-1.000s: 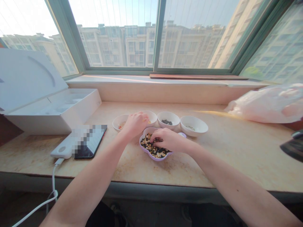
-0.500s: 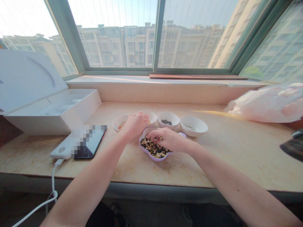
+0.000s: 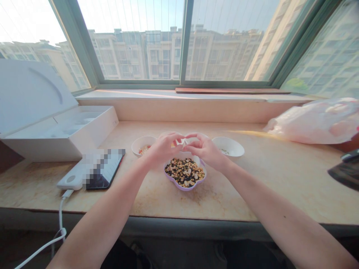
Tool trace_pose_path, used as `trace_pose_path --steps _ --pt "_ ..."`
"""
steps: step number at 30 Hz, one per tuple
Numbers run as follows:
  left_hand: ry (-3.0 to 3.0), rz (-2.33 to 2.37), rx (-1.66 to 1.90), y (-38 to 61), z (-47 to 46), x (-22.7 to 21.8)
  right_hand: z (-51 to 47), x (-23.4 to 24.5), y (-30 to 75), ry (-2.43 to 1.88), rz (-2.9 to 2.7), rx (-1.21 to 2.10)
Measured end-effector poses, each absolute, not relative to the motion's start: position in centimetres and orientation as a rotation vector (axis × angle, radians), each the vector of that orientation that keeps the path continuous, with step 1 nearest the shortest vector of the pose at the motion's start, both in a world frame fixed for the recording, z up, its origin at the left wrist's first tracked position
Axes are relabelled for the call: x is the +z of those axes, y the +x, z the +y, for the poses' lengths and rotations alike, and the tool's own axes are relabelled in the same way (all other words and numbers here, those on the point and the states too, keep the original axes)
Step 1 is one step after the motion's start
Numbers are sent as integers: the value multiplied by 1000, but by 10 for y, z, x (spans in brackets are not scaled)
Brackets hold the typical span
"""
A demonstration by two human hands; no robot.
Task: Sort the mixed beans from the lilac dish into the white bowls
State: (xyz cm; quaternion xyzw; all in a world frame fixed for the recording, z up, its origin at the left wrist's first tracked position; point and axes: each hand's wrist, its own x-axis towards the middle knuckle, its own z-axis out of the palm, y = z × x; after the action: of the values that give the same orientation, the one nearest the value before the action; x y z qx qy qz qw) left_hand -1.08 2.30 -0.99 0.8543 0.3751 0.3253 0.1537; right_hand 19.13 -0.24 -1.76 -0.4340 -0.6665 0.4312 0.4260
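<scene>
A lilac, scalloped bowl holds a mix of black, tan and pale beans. Just beyond its far rim, my left hand hovers with bent fingers drawn together. My right hand faces it, fingertips close to the left ones and fingers curled. Anything pinched in either hand is too small to make out. Behind them stand small white bowls: the left bowl has reddish and pale bits, and the right bowl a few small pale-green ones. My hands mostly cover the two middle bowls.
On the left are an open white box, a white power bank with a cable, and a dark phone. A plastic bag and a dark object lie at the right. A window sill runs along the back.
My right hand has lifted out of the beans in the lilac bowl and moved up and away, meeting my left hand above the middle white bowls. My left hand has shifted slightly right.
</scene>
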Motion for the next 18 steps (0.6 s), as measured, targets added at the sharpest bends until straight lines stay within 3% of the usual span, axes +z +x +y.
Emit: trace_pose_path --steps 5,10,18 --pt "2432 822 1072 -2 26 -23 2 -18 194 -1028 -1495 1267" --pt "2421 911 1140 -1 27 -24 3 -21 195 -1079 -1555 1259" --pt "2456 1468 977 -11 32 -15 -14 -20 181 -1320 -2130 531"
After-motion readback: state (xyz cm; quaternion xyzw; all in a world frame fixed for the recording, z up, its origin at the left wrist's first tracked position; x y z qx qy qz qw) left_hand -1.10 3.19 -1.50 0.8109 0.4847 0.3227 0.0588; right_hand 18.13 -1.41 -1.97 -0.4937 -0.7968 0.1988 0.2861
